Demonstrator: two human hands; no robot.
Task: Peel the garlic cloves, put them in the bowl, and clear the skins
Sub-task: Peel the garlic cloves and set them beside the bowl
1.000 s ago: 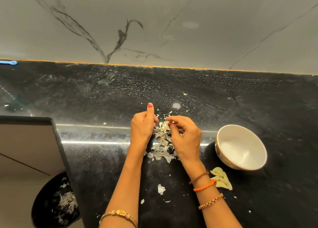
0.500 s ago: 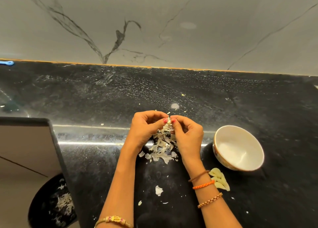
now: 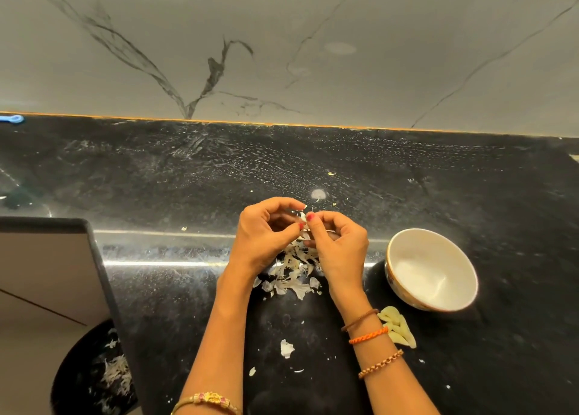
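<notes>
**Centrally, a garlic clove is pinched between both hands above the skins**

Centrally over the black desk [image 3: 470, 195], a small garlic clove [image 3: 302, 217] is held between the fingertips of both hands. The left hand [image 3: 263, 236] is curled, with its thumb and forefinger closed on the clove from the left side. The right hand [image 3: 340, 245] is likewise curled, and its thumb and forefinger are pinched on the clove and a thin strand of skin from the right. Red-painted nails are seen where the fingertips meet.

Directly beneath the hands, a loose pile of papery skins [image 3: 293, 273] is spread on the desk. A few stray skin flakes [image 3: 286, 348] are scattered nearer the person, between the two forearms.

To the right of the hands, a white bowl [image 3: 404, 292] is set on the desk; nothing is seen inside it. Just beside the bowl, on its near side, several peeled cloves [image 3: 399, 328] are laid on the desk, partly hidden by the right wrist.

At the lower left, below the desk edge, a dark bin [image 3: 78, 380] with skins in it is seen.
</notes>
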